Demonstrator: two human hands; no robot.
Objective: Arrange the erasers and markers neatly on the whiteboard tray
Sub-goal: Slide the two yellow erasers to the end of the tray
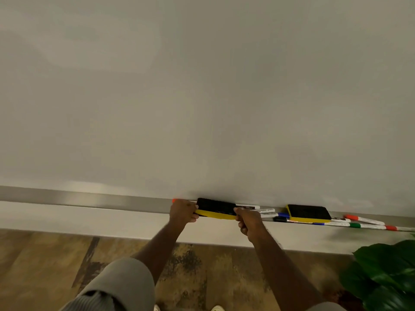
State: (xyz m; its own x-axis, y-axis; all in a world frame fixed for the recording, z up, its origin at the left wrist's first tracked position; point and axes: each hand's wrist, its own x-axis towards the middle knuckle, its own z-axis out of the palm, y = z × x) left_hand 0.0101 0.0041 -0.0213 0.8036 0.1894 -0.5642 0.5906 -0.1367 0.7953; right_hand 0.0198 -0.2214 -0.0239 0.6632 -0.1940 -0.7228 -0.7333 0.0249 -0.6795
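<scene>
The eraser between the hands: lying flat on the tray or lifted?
Cannot tell. Both hands, left and right, grip the eraser at tray level; its underside is hidden.

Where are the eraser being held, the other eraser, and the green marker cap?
Held eraser (216, 208): head view, black felt top.
Other eraser (308, 212): head view, black top.
Green marker cap (355, 225): head view, middle of the cap.

Short grey sleeve (125, 277) — bare forearms

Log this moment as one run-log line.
left hand: grips left eraser end | right hand: grips its other end | second eraser: on markers, right | tray: left stretch bare
</scene>
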